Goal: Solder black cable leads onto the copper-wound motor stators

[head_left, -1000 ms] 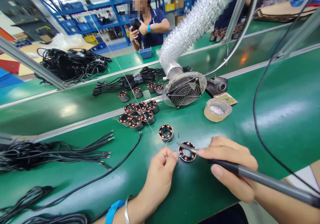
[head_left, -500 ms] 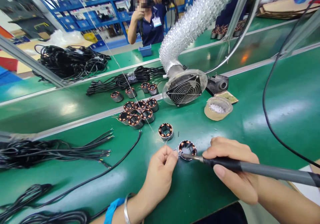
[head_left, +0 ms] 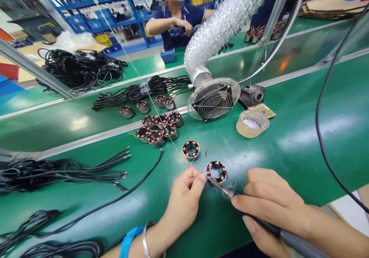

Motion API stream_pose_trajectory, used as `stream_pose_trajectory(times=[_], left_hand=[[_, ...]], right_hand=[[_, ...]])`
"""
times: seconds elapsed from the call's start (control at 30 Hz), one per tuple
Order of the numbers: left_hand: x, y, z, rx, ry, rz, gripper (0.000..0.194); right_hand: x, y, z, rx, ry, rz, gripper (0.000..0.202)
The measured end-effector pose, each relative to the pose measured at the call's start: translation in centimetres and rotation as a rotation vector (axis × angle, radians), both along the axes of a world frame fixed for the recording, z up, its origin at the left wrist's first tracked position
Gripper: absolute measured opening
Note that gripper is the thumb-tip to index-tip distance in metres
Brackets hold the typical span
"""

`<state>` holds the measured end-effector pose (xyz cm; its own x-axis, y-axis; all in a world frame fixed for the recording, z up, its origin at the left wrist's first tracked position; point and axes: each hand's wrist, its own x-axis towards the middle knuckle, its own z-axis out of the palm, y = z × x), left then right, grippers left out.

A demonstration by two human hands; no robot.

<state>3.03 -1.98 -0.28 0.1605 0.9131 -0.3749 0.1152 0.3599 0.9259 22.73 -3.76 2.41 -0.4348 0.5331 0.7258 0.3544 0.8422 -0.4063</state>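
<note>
Head view.

Just changed: soldering iron (head_left: pixel 227 192) swung from across the wound ring (head_left: pixel 216 172) to a slant at its lower-left rim, handle dropped towards the lower right. On the work in hand, by judgement: hot tip now brought close to the pinched spot, contact with the wire too small to tell. Also changed: conveyor rings (head_left: pixel 127 112) and cable bundle (head_left: pixel 144 89) shifted leftward; co-worker (head_left: pixel 178 23) opposite, arms lowered from face height.

Left hand (head_left: pixel 184 200): fingers closed in a pinch on a fine wire (head_left: pixel 203 171), just beside the ring's left rim; wire mostly hidden. Right hand (head_left: pixel 276 204): fingers wrapped round the iron, pen-fashion.

Ring in work: flat on the green desk (head_left: pixel 300 150), opening upward, between the two hands.

Count:
- Wound rings, near side: eight, namely one in work, one spare ring (head_left: pixel 191 150) just behind, six in a cluster (head_left: pixel 156 138) towards the left.
- Conveyor rings: four.
- Far rings (head_left: pixel 253 35): several, too blurred to number.
- Soldering iron: one.
- Fan hood (head_left: pixel 215 102): one.
- Round tub (head_left: pixel 251 129), bright scraps inside: one.
- Blue bin (head_left: pixel 167 56), before the co-worker: one.
- Loose black cables (head_left: pixel 72 173), left: many, uncountable.
</note>
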Motion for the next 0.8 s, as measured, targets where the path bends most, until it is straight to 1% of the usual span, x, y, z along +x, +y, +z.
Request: stream_pose_trajectory(times=[0.07, 0.13, 0.23, 0.4, 0.63, 0.8], left_hand=[[0.0, 0.0, 0.0, 0.0, 0.006, -0.003, 0.038], [0.0, -0.1, -0.1, -0.001, 0.014, -0.009, 0.038], [-0.1, -0.1, -0.2, -0.009, 0.003, -0.01, 0.038], [-0.1, 0.0, -0.2, -0.037, -0.014, -0.007, 0.038], [0.0, 0.0, -0.3, -0.047, -0.031, 0.012, 0.04], [-0.2, -0.1, -0.4, -0.051, -0.022, 0.004, 0.039]], right_hand=[[0.3, -0.1, 0.2, -0.01, -0.079, -0.001, 0.037], [0.6, -0.3, 0.3, -0.02, -0.082, -0.008, 0.039], [0.8, -0.3, 0.0, -0.016, -0.021, -0.025, 0.038], [0.6, 0.0, -0.9, 0.049, 0.13, -0.051, 0.035], [0.3, 0.3, -0.9, 0.058, 0.175, -0.035, 0.035], [0.2, 0.4, -0.6, 0.078, 0.18, -0.052, 0.034]])
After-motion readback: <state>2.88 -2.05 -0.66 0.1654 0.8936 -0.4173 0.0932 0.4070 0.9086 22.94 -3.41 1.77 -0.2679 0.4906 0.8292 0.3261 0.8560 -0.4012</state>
